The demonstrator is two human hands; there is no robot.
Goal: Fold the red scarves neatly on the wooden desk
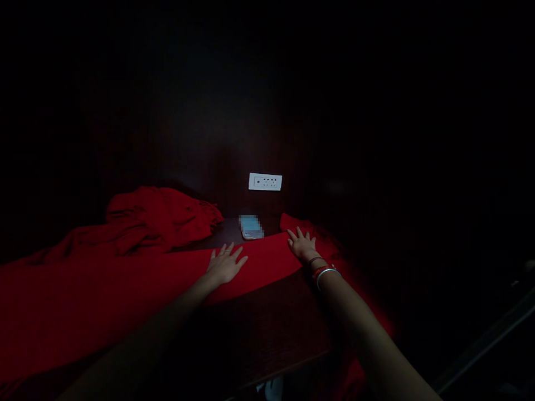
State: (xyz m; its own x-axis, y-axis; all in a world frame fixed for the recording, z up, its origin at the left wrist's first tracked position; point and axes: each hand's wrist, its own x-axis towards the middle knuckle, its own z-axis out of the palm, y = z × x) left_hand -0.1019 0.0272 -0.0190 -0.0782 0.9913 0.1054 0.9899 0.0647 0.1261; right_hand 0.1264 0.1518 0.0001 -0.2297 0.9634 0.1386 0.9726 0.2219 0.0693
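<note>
A long red scarf (137,284) lies stretched across the dark table, running from the left edge of the view to the right. My left hand (227,264) rests on its middle part with the fingers spread, a ring on one finger. Farther right, my right hand (302,245) presses flat on the same cloth, fingers apart, with bracelets at the wrist. Past the right hand the red cloth continues into shadow and hangs down at the table's side. Neither hand grips anything.
Behind the scarf at the left is a heap of bunched red cloth (154,217) with fringe. A phone (252,228), its screen blurred, lies near the back wall. A white socket panel (265,181) is on that wall. The dark table (271,317) ends at a front edge below.
</note>
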